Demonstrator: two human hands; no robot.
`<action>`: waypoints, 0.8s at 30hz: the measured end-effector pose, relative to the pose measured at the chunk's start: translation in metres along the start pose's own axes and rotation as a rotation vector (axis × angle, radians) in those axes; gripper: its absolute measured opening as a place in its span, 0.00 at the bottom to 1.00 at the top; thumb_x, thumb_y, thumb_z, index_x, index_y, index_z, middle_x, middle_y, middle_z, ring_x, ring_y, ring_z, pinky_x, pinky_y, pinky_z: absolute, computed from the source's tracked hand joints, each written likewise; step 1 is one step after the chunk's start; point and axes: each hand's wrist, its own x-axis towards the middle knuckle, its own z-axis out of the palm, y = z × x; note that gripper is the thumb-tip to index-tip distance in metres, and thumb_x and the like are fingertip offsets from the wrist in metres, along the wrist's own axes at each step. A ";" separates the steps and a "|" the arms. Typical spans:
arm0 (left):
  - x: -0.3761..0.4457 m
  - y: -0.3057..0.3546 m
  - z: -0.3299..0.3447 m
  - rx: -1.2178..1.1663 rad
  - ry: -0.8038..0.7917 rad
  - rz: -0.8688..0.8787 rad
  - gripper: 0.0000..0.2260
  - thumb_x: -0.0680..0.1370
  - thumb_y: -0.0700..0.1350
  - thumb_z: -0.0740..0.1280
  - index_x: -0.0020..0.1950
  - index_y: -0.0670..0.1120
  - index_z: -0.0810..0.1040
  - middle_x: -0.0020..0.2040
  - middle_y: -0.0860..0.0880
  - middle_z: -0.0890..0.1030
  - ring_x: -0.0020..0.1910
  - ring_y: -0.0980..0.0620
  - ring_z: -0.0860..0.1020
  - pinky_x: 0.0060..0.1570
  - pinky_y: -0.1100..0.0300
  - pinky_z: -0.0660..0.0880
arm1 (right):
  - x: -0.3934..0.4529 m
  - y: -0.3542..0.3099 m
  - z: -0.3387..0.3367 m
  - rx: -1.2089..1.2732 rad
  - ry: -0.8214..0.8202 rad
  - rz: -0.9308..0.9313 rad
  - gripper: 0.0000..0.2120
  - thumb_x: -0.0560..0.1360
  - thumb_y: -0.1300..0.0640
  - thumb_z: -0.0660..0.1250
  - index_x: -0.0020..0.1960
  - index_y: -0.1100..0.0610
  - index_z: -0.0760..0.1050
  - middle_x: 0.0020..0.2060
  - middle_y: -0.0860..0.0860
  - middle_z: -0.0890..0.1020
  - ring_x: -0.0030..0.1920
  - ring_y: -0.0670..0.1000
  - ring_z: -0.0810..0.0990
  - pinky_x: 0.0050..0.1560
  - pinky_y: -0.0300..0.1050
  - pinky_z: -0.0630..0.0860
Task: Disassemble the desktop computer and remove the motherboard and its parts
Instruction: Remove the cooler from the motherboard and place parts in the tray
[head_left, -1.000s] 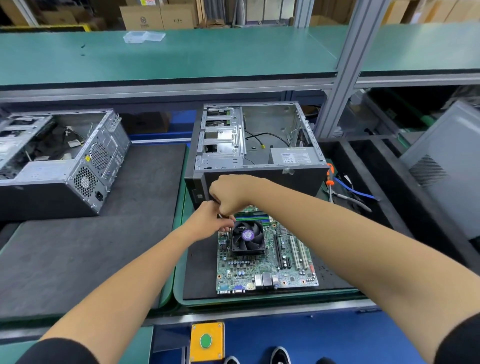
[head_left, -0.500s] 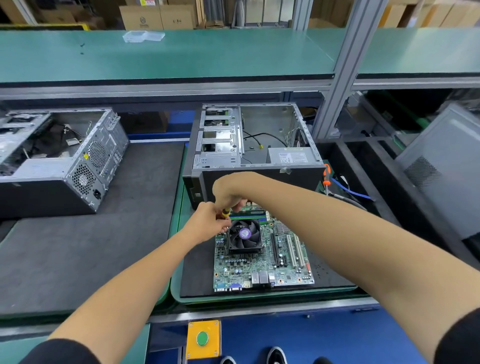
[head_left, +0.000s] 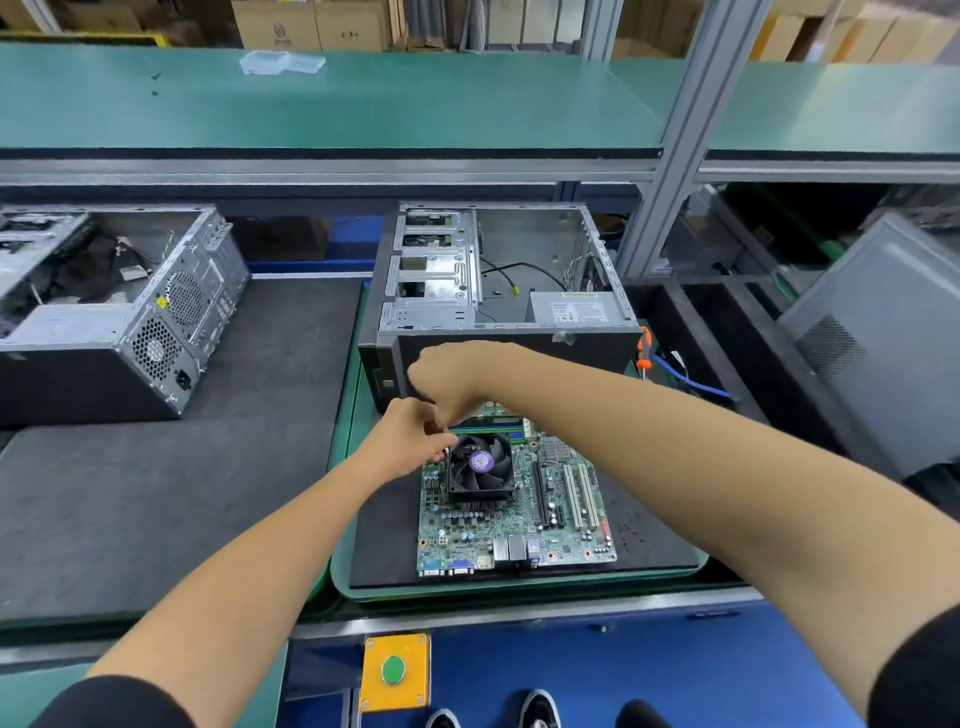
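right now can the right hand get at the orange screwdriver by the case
Probably yes. The right hand is busy near the cooler fan, but the orange screwdriver lies uncovered off the open case's right corner, on that arm's own side.

A clear plastic tray (head_left: 282, 63) lies on the green shelf (head_left: 415, 104).

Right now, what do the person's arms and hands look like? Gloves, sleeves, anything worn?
Both arms are bare from the upper arm down. The left hand and right hand wear no gloves; no watch, ring or wristband shows. A black short sleeve covers the left upper arm, and a matching black sleeve the right.
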 end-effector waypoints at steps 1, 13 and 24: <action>0.001 0.001 0.001 0.009 0.007 -0.010 0.06 0.72 0.42 0.71 0.37 0.41 0.80 0.29 0.47 0.82 0.29 0.56 0.81 0.38 0.56 0.80 | -0.004 0.005 0.000 0.168 -0.011 0.083 0.15 0.73 0.52 0.67 0.32 0.58 0.68 0.30 0.53 0.76 0.33 0.53 0.76 0.35 0.46 0.74; 0.001 0.001 0.000 0.035 -0.029 0.001 0.07 0.74 0.43 0.71 0.42 0.39 0.82 0.31 0.47 0.82 0.32 0.52 0.80 0.41 0.56 0.78 | 0.003 0.011 -0.003 0.354 -0.203 0.211 0.20 0.79 0.50 0.61 0.32 0.60 0.74 0.32 0.53 0.82 0.27 0.48 0.73 0.29 0.38 0.70; 0.002 -0.006 0.005 0.203 -0.109 0.078 0.06 0.73 0.37 0.70 0.42 0.46 0.75 0.36 0.52 0.76 0.36 0.55 0.75 0.41 0.58 0.73 | 0.004 0.001 -0.002 -0.176 -0.015 -0.054 0.17 0.74 0.58 0.68 0.34 0.56 0.61 0.33 0.50 0.65 0.31 0.49 0.67 0.31 0.44 0.65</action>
